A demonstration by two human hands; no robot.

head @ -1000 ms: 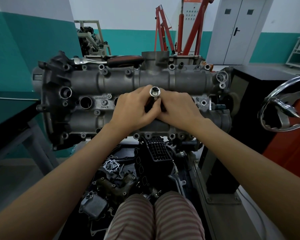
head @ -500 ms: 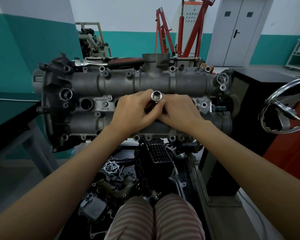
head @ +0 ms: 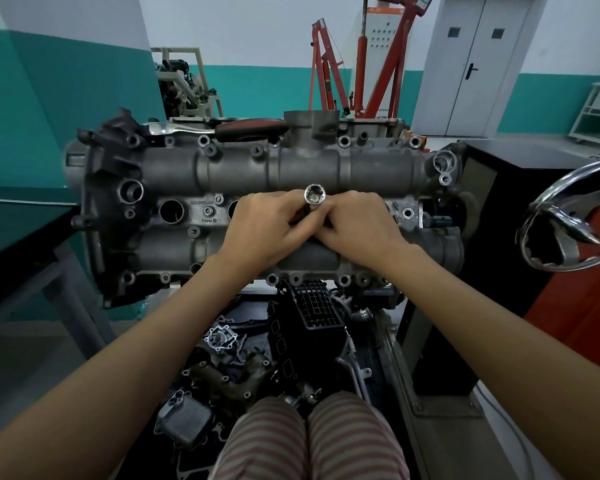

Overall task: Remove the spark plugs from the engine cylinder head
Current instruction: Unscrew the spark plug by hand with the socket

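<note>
Grey cast-metal engine cylinder head [head: 243,174], mounted on a stand, top face turned toward the camera. Central row of plug wells: two open round wells [head: 171,211] visible at left, others hidden under the hands. No spark plug is visible.

Chrome socket [head: 314,195], long, standing in a central well, its open upper end toward the camera.

Left hand [head: 264,226]: fingers curled round the socket's shaft from the left, grasping it. Right hand [head: 357,225]: fingers curled against the shaft from the right, grasping it; the two hands touch below the socket.

Ratchet wrench [head: 219,128], chrome head, red-and-black handle, lying along the head's far edge.

Loose engine parts [head: 229,368] below the head. Black table [head: 21,230] at left. Red engine hoist [head: 361,64] in background.
</note>
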